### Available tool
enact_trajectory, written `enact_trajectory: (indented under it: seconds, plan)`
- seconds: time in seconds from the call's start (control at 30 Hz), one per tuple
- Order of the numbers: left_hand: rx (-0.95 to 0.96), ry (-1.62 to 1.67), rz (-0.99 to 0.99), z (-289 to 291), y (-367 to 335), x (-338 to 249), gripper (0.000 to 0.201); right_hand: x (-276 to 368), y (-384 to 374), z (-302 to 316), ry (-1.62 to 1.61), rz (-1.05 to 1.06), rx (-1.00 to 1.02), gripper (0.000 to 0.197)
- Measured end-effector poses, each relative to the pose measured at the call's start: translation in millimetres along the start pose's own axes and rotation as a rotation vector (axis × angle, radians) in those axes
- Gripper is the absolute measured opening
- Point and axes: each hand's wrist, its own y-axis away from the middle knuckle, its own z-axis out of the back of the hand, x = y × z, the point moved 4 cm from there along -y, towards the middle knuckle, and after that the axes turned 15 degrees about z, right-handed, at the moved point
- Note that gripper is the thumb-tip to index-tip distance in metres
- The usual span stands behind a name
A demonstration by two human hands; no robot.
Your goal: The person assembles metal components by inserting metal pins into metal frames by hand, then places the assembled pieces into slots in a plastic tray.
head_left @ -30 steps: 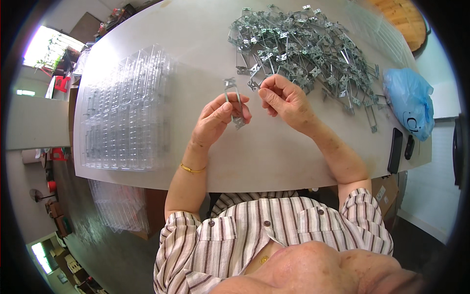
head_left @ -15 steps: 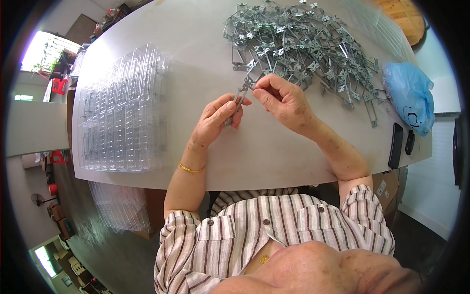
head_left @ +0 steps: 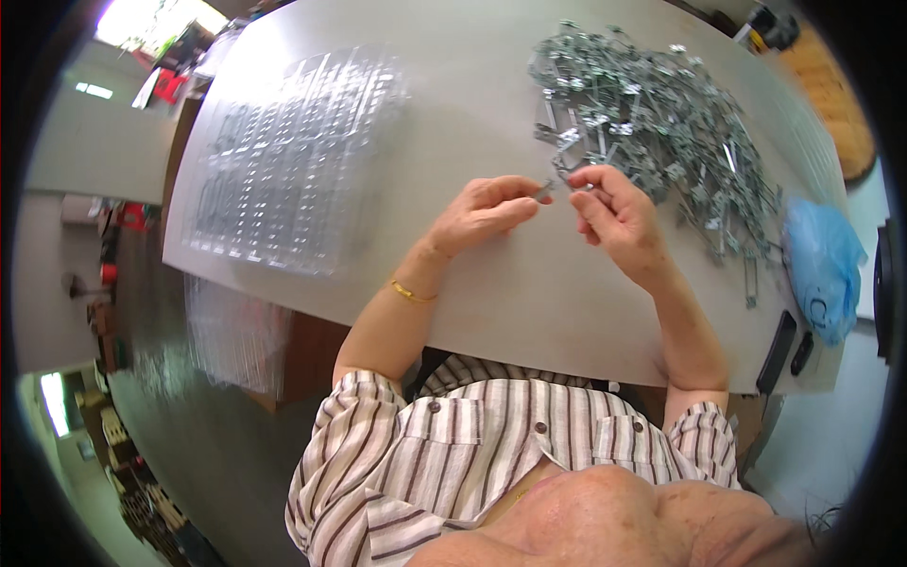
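Note:
My left hand (head_left: 482, 215) is closed, its thumb and fingers gripping a small grey metal bracket (head_left: 544, 191); most of the bracket is hidden in the grip. Close by on the right, my right hand (head_left: 619, 225) pinches another metal bracket (head_left: 560, 167) between thumb and fingertips. This second piece reaches up toward the near left edge of a heap of wire-legged metal brackets (head_left: 661, 128). The pieces in the two hands come very close; whether they touch I cannot tell.
Clear plastic trays (head_left: 293, 161) are stacked on the table's left side, with more clear trays (head_left: 236, 335) below the edge. A blue plastic bag (head_left: 824, 269), a black flat object (head_left: 777, 352) and a smaller black object (head_left: 802, 353) lie at the right. A round wooden surface (head_left: 824, 104) stands beyond.
The view has turned, so the table's contents appear shifted right. My left hand has rotated to point rightward, and its bracket now shows less. My right hand still pinches near the heap.

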Motion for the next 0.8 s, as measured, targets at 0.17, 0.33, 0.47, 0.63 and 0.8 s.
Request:
enact_trajectory:
  seconds: [0.17, 0.33, 0.47, 0.63, 0.8]
  plan:
    - [0.033, -0.020, 0.005, -4, -6, 12, 0.034, 5, -1, -2, -0.031, -0.018, 0.024, 0.021]
    - [0.075, -0.113, 0.037, -6, -2, 8, 0.038, -4, -4, 0, -0.129, -0.079, 0.145, 0.023]
    - [0.054, -0.115, 0.045, -9, -2, 11, 0.036, -5, -2, -2, -0.174, -0.138, 0.180, 0.020]
    - [0.037, -0.214, -0.008, -16, -1, 7, 0.035, 4, 2, -3, -0.147, -0.229, 0.172, 0.017]
    - [-0.027, -0.267, -0.090, -22, 2, 5, 0.039, 0, 4, 2, 0.185, -0.066, 0.187, 0.020]
